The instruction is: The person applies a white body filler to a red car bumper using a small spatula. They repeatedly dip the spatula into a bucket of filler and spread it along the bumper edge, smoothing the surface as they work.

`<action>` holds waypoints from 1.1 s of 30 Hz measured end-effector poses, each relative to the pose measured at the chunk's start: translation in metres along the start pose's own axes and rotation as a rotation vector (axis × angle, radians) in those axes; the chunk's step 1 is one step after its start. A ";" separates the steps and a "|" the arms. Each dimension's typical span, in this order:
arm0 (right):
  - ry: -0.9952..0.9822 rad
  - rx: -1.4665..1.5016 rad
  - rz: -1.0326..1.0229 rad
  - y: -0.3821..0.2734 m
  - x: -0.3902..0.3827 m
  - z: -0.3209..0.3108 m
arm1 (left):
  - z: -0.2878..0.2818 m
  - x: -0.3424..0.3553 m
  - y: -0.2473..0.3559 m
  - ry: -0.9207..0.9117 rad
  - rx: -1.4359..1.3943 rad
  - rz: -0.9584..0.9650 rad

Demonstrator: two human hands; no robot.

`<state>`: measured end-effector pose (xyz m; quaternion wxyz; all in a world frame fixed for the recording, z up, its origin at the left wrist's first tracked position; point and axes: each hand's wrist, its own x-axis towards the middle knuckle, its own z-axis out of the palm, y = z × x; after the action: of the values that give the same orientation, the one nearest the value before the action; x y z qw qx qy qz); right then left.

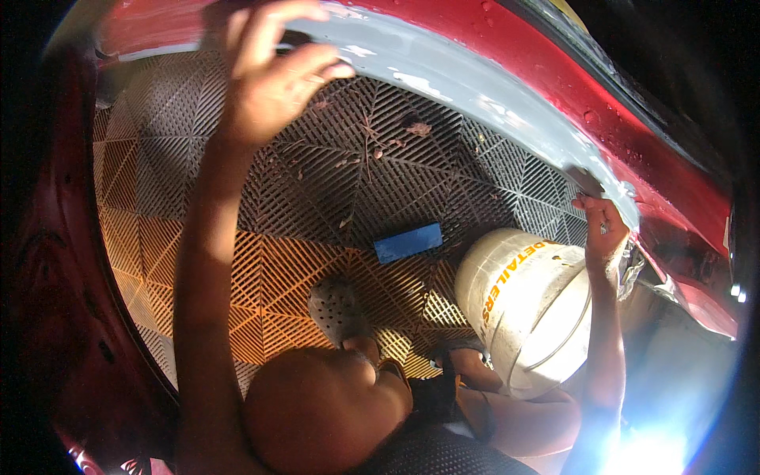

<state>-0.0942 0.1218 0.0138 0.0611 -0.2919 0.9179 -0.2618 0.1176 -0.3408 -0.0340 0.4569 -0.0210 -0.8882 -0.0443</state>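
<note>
A red car body panel (546,59) curves across the top, with a dull grey band (443,67) and pale patches along its lower edge. My left hand (273,83) reaches up to the band's left part, fingers apart and slightly blurred. Between its thumb and fingers shows a dark patch, perhaps a shadow. Lower on the band, at the right, my right hand (603,226) is closed with its fingertips on a small dark flat piece (584,182), which lies against the grey surface. Whether that piece is sandpaper I cannot tell.
A white bucket (514,293) lies tilted beside my right forearm. On the slatted black and orange floor tiles (301,198) rest a blue rectangular block (408,242) and scattered dry debris (418,129). My shoe (336,305) and bent legs are below. Bright light glares at the lower right.
</note>
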 end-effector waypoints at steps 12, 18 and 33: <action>0.024 -0.032 0.028 -0.013 -0.002 0.001 | -0.009 -0.010 -0.028 -0.019 0.002 -0.028; 0.010 -0.040 0.035 -0.014 -0.001 0.002 | -0.009 -0.001 -0.015 -0.043 -0.044 -0.027; 0.015 -0.037 0.066 -0.018 0.000 0.001 | -0.010 -0.007 -0.016 -0.006 0.039 0.004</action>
<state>-0.0847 0.1089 0.0225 0.0575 -0.2604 0.9322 -0.2449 0.1288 -0.3581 -0.0344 0.4545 -0.0139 -0.8903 -0.0261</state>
